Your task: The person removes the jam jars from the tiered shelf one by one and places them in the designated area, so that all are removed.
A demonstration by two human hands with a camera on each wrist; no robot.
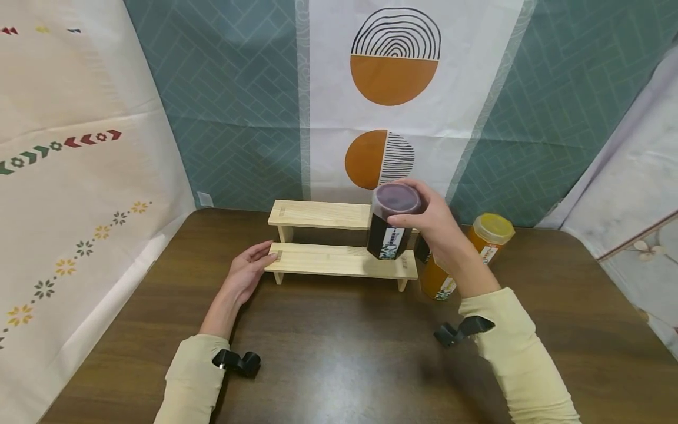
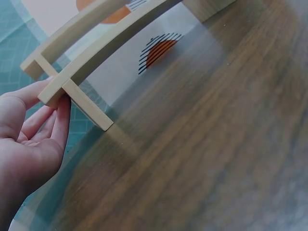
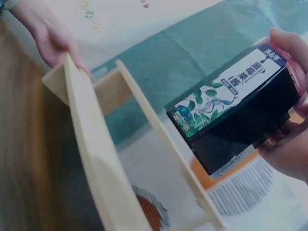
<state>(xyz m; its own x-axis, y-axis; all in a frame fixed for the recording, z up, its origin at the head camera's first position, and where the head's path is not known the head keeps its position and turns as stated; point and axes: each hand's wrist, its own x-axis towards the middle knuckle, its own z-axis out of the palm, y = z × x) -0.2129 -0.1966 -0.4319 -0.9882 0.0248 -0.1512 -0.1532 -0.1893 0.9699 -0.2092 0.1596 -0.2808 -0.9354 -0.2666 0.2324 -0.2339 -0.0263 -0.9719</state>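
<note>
A two-tier wooden shelf stands at the back of the table. At its left end my left hand pinches the lower board, thumb above and fingers beneath, as the left wrist view shows. My right hand grips a dark jar with a purple lid near its top. The jar hangs tilted over the right part of the shelf, in front of the upper board. Its white and green label shows in the right wrist view.
To the right of the shelf are two amber jars, one with a yellow lid and one nearer, partly behind my right arm. Another dark object is mostly hidden there. A patterned cloth hangs behind the brown table.
</note>
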